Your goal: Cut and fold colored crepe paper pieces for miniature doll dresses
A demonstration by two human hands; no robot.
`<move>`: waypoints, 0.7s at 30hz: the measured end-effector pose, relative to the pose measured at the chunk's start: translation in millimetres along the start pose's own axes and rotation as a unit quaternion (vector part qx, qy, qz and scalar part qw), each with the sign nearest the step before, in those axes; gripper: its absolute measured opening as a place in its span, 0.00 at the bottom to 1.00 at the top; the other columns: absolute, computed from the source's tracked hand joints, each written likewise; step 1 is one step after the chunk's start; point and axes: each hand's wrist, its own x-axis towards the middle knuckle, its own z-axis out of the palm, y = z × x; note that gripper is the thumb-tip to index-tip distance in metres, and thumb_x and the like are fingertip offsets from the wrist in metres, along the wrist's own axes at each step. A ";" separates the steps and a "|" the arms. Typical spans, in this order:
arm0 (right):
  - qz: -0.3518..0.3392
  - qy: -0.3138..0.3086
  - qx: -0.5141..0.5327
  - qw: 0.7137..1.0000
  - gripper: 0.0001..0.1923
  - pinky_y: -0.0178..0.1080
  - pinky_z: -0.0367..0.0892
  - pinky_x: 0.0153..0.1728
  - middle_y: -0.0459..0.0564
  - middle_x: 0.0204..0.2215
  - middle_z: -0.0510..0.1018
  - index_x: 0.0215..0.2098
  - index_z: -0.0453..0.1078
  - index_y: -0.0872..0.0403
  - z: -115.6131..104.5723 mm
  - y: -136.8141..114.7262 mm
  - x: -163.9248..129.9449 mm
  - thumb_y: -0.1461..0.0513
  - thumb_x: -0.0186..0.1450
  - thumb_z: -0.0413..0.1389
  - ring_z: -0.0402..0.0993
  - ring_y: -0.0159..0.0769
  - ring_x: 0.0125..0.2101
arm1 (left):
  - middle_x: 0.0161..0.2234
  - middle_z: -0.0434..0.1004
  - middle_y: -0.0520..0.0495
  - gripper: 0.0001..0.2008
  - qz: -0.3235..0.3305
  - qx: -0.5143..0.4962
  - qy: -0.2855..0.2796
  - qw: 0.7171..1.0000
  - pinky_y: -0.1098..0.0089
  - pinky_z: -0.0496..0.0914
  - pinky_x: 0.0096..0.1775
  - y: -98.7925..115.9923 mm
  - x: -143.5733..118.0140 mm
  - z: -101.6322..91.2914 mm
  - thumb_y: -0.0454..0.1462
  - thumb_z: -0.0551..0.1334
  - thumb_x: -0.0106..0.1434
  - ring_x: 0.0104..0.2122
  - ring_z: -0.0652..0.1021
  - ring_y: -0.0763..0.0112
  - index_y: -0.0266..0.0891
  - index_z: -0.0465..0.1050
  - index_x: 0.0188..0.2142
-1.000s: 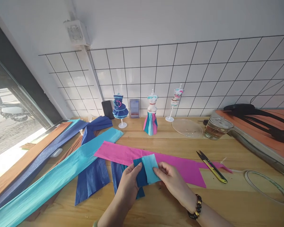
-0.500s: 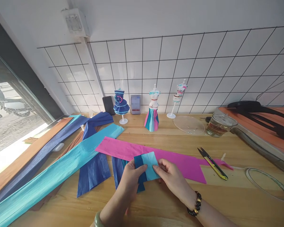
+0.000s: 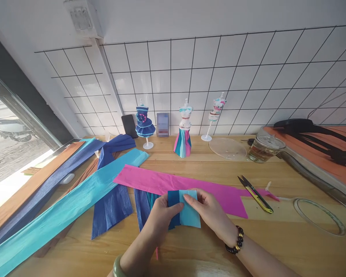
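Note:
Between both hands is a small joined piece of crepe paper (image 3: 190,215), dark teal on the left and light blue on the right. My left hand (image 3: 163,215) pinches the dark teal side, its thumb lying across the front near the seam. On the light blue part, my right hand (image 3: 212,209) has its thumb pressed near the top, the other fingers behind. Just beyond the hands, a long pink crepe paper strip (image 3: 152,179) lies flat across the wooden table. The edges behind my fingers are hidden.
Turquoise (image 3: 83,192) and dark blue crepe strips (image 3: 111,211) spread over the left side. Yellow-and-black thread snips (image 3: 255,194) and a roll of clear tape (image 3: 320,217) lie right. Small dress forms (image 3: 183,142), a propped phone (image 3: 163,125) and a glass jar (image 3: 265,150) stand behind.
The crepe piece has been turned more upright and shifted slightly right. My right thumb has moved up along the light blue part. The camera view has shifted slightly.

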 end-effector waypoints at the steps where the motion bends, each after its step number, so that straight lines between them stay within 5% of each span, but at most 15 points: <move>1: 0.006 -0.004 0.015 1.000 0.16 0.35 0.65 0.27 0.46 0.26 0.76 0.29 0.71 0.54 0.2 -0.1 -0.1 0.49 0.55 0.57 0.71 0.36 0.28 | 0.29 0.80 0.44 0.15 -0.002 0.013 -0.010 1.000 0.68 0.70 0.35 -0.3 -0.2 0.0 0.36 0.68 0.47 0.30 0.78 0.63 0.33 0.76 0.36; 7: 0.036 0.000 0.050 0.998 0.12 0.34 0.65 0.27 0.44 0.24 0.77 0.28 0.72 0.54 -0.1 -0.2 -1.2 0.54 0.53 0.59 0.71 0.33 0.26 | 0.31 0.79 0.45 0.14 -0.001 0.059 -0.056 0.997 0.70 0.69 0.35 -2.7 0.5 -0.4 0.34 0.66 0.50 0.31 0.77 0.65 0.33 0.76 0.38; 21: 0.057 0.055 0.134 0.988 0.14 0.36 0.63 0.25 0.47 0.23 0.76 0.28 0.71 0.55 -7.8 -3.7 1.0 0.52 0.52 0.60 0.69 0.34 0.23 | 0.31 0.77 0.47 0.16 -0.038 0.094 -0.066 0.993 0.66 0.73 0.36 -5.4 2.1 -3.7 0.39 0.69 0.48 0.32 0.76 0.65 0.34 0.74 0.36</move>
